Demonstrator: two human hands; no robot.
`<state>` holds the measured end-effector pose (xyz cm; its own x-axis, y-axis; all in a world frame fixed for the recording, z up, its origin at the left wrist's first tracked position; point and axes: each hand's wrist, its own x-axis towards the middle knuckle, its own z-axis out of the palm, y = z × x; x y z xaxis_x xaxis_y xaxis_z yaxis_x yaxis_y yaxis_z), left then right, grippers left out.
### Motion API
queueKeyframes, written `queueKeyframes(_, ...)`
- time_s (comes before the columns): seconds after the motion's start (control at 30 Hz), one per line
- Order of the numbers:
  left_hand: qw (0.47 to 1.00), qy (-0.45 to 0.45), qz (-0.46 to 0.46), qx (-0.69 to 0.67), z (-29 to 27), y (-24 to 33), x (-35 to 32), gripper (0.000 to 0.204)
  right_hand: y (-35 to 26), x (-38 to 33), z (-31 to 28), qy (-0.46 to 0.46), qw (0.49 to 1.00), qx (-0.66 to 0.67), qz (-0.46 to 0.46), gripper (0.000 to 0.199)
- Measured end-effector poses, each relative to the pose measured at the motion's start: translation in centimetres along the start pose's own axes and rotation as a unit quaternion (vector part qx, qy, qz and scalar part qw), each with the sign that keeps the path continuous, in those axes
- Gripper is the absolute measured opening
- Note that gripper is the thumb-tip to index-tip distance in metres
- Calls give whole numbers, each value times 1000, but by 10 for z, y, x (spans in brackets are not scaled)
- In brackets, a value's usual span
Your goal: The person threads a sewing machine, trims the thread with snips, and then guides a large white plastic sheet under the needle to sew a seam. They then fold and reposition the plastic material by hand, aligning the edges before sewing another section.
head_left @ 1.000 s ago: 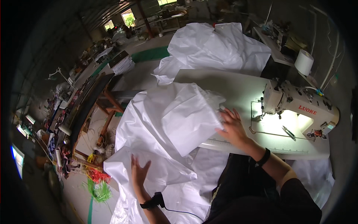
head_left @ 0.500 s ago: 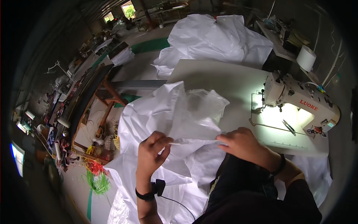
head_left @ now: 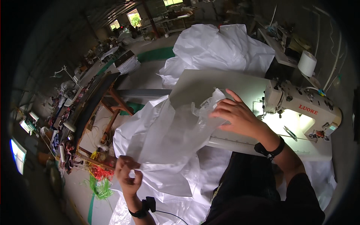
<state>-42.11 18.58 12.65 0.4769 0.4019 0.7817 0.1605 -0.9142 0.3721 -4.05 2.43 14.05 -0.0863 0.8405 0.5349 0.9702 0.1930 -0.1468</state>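
A large white plastic sheet [head_left: 140,123] drapes down in front of me, with a thin clear film [head_left: 204,127] layered at its right side. At the sheet's left edge, my left hand [head_left: 128,175] is closed in a pinch on its folded hem. My right hand [head_left: 238,117] is over the front of the sewing table [head_left: 198,80], its fingers spread and index finger raised. Its fingertips touch or nearly touch the bunched corner of the film. The sewing machine [head_left: 296,101] stands to the right of that hand, its lamp lit.
Thread snips [head_left: 290,132] lie on the table beneath the machine arm. A white thread cone [head_left: 307,63] stands behind it. More white sheeting [head_left: 221,47] is heaped beyond the table. To the left are a wooden frame [head_left: 112,103] and green strands [head_left: 100,187] on the floor.
My left hand has moved left and down with the hem. My right hand has come off the hem, moved up, and spread its fingers by the film, which is now bunched.
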Motion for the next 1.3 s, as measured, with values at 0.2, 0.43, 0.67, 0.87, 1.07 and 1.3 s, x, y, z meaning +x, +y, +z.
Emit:
queueKeyframes(0.2, 956, 213, 81, 183, -74, -51, 16, 17, -16, 24, -7, -1, 998, 33, -52, 14)
queueKeyframes(0.43, 736, 468, 201, 446, -190, -40, 99, 39, -70, 40, -89, 32, 965, 250, -75, 21)
queueKeyframes(0.67, 989, 57, 12, 139, 17, -128, 297, 67, -34, 66, -116, 207, 845, 451, 198, 31)
queueKeyframes(0.87, 950, -112, 11, -291, 83, -25, 194, 73, 67, 53, -105, 186, 651, 683, 273, 33)
queueKeyframes(1.07, 924, -307, -97, 204, 129, 10, -127, 93, 132, 62, -111, 73, 620, 778, 72, 31)
queueKeyframes(1.3, 638, -335, -609, 331, 58, -130, -315, 70, 160, 54, -141, 257, 896, 345, 113, 32)
